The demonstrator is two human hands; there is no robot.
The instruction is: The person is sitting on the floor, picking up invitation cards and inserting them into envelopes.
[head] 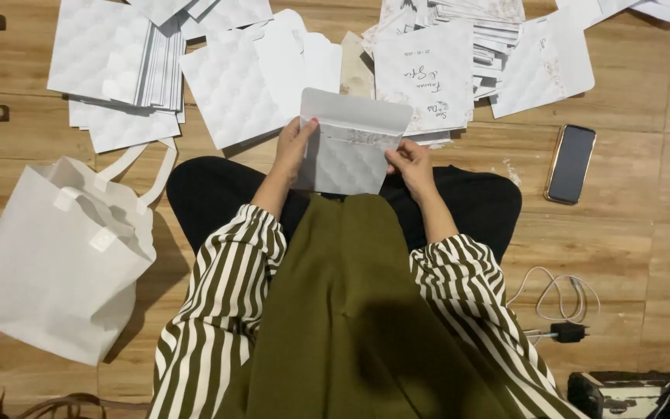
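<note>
The person sits on a wooden floor (630, 233) and holds a white envelope (350, 151) upright over the lap, between both hands. Its flap stands open at the far edge, and its quilted pattern faces the camera. The left hand (295, 147) grips the left edge of the envelope: the thumb lies on the front face near the flap fold, and the other fingers are hidden behind the paper. The right hand (409, 164) pinches the right edge lower down, fingers curled against the side and partly tucked behind it. So the envelope lies between the two hands, touching both, clear of the floor.

Beyond the envelope, on the far side, loose cards and envelopes (230, 81) are spread over the floor, with a thicker stack (122, 74) to the far left and another pile (467, 31) to the far right. A printed card (424, 74) lies face up just past the flap. A white bag with handles (63, 248) lies at the left. A phone (570, 163) lies face up at the right, well apart from the hands. Nearer, at the right, a white cable with a dark plug (560, 306) lies coiled.
</note>
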